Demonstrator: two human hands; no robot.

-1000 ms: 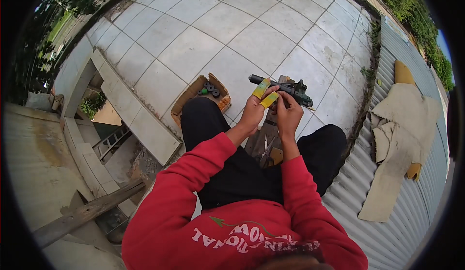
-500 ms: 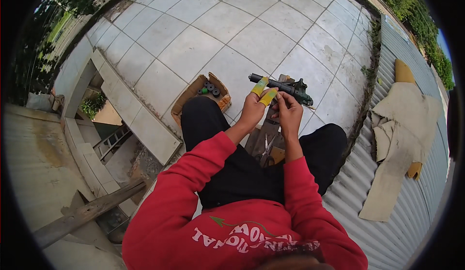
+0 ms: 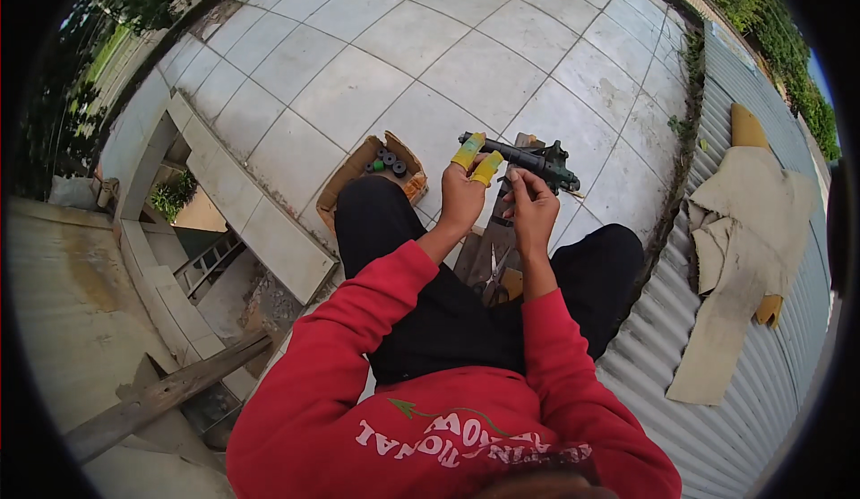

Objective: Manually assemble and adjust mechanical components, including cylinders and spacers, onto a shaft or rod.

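My left hand has yellow wraps on its thumb and a finger. These two digits stretch out apart, over the near end of a dark tubular tool with a bulky body at its right end. Nothing shows between them. Beside it, my right hand has thumb and forefinger pinched together below the tube; anything between them is too small to see. The tool lies across a narrow wooden bench between my knees. A pair of scissors rests on the bench nearer to me.
Left of the bench stands an open cardboard box with several dark rolls. Tan cloth pieces lie on corrugated metal sheeting at right. A low tiled wall borders an opening with a ladder at left.
My hands have moved apart. My left hand has shifted slightly left and up, away from my right fingertips, which had been touching its yellow-wrapped digit. The tool stays in place.
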